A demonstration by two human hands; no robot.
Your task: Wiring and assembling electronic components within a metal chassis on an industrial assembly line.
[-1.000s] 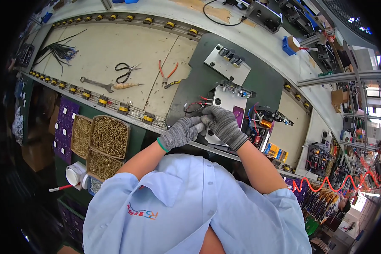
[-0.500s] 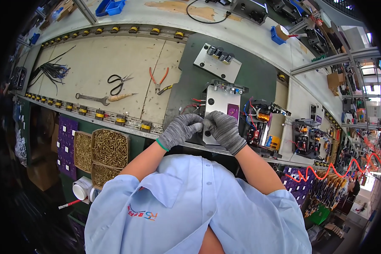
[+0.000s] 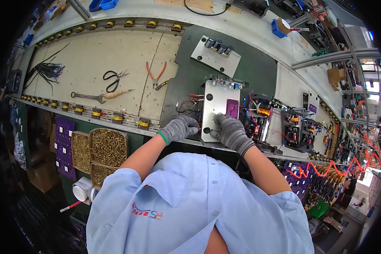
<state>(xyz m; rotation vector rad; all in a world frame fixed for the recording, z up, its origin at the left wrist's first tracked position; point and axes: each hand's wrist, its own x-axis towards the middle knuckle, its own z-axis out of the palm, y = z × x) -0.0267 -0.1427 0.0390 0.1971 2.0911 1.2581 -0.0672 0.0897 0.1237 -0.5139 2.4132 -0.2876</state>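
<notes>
In the head view, looks down on a silver metal box (image 3: 213, 109) set at the near edge of a green board (image 3: 260, 70), right in front of the chest, probably for easy reach from both sides. Has its broad face turned up, with a purple circuit board (image 3: 232, 108) at the right edge and wires (image 3: 194, 95) sticking out to the left, perhaps to leave that face clear. Farther back on the same board, shows a second metal plate (image 3: 213, 58) carrying dark cans, apparently parked out of the way. Beyond to the left on the pale worktop (image 3: 131, 46), offers scissors (image 3: 112, 80), a wrench (image 3: 89, 96) and orange-handled cutters (image 3: 155, 76), likely laid there to be within reach.

Bends both forearms inward from the near side, wrists low, to meet around the near end of the box. Rests the right hand (image 3: 233, 132) on the near right of the face, with thumb and fingers parted and nothing visibly clasped, perhaps to steady the metal. Holds the left hand (image 3: 180, 128) beside the near left corner, with fingers half curled toward the side; impossible to tell whether anything is pinched there.
</notes>
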